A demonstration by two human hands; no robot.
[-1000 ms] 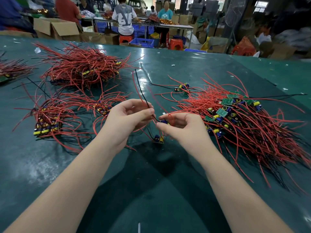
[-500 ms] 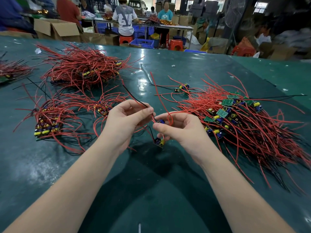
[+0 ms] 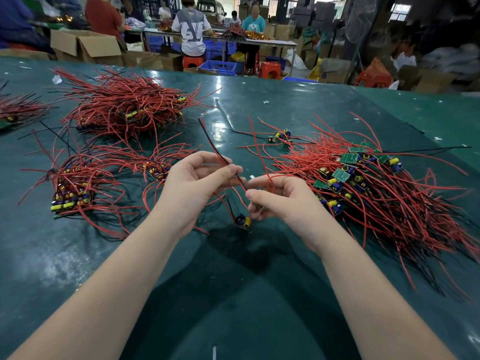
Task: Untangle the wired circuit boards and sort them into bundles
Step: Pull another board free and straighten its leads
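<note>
The only lettering that can be made out stands on the back of a white T-shirt (image 3: 191, 29) worn by a person seated at the far table, at 12 o'clock: large grey overlapping letters that look like an L and a V. The circuit boards (image 3: 349, 158) in the heap at 3 o'clock carry marks too small to read, and nothing else shows legible text or numbers.

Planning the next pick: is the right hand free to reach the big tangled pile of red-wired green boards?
Probably not yet: the right hand pinches red wires; the pile lies unobstructed beside it.
</note>
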